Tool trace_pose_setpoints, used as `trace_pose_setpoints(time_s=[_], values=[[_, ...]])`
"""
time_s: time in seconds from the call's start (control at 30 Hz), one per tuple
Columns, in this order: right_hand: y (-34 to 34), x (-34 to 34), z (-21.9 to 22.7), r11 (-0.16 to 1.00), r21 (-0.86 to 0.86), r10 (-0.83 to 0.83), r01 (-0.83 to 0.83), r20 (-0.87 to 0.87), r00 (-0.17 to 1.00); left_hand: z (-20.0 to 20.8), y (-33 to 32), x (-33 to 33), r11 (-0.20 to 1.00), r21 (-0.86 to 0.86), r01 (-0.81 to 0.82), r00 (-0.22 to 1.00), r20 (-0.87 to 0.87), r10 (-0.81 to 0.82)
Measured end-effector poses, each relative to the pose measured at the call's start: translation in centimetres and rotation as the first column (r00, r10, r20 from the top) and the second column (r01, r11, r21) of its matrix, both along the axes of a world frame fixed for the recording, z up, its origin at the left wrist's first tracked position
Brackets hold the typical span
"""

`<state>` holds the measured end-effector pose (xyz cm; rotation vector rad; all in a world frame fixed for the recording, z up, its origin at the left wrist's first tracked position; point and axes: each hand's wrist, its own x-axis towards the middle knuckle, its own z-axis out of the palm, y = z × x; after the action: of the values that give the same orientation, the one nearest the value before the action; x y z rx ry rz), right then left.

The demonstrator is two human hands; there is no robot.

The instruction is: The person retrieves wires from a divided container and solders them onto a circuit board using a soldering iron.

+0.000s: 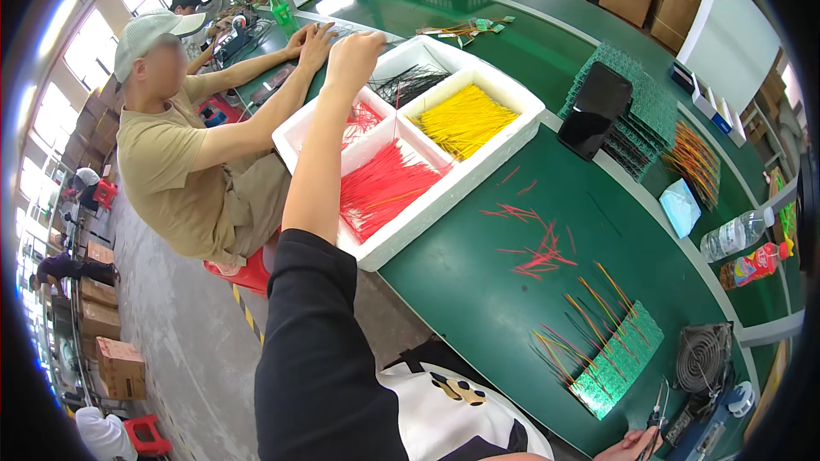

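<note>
My left hand [357, 53] is raised over the far left part of a white foam box [504, 143], fingers closed. What they hold, if anything, I cannot make out. The box's compartments hold red wires [389, 188], yellow wires [465, 119] and black wires [412, 84]. At the lower right, my right hand [630, 446] grips a slim dark-handled tool [655, 418] with thin pointed metal ends. Beside it lies a green circuit board panel [623, 363], with red and yellow wires standing along it.
Loose red wires [542, 252] lie on the green table [453, 307]. Farther right are a black phone [595, 109], stacked green panels [653, 107], a plastic bottle [735, 235] and a round-grilled fan [703, 358]. A co-worker [184, 132] sits at the left, arms reaching beyond the box.
</note>
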<state>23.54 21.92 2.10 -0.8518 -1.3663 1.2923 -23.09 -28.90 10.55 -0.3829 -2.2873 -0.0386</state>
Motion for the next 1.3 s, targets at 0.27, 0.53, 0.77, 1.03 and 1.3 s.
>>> trace_pose_setpoints(time_s=[0.27,0.53,0.77,1.03,1.3], values=[[-0.2,-0.7,-0.3,0.999,-0.005,-0.036,0.036,-0.023,0.999,-1.7,-0.7,-1.8,0.997,0.072,-0.018,0.964,0.265,-0.002],[0.1,-0.8,-0.6,1.000,0.021,-0.005,0.006,-0.031,1.000,-1.1,-0.3,-2.4,0.655,0.753,0.066,0.883,0.262,-0.390],[-0.2,-0.9,-0.3,1.000,0.014,0.017,-0.017,-0.046,0.999,0.4,0.7,-1.3,0.338,0.941,-0.022,0.738,0.243,-0.629],[0.0,-0.9,-0.5,1.000,-0.012,-0.001,0.000,-0.039,0.999,0.2,0.7,-1.5,0.136,0.991,0.012,0.697,0.089,-0.712],[0.1,-0.8,-0.7,1.000,-0.013,0.005,-0.006,-0.036,0.999,0.1,0.7,-1.9,0.035,0.999,0.025,0.679,0.009,-0.734]])
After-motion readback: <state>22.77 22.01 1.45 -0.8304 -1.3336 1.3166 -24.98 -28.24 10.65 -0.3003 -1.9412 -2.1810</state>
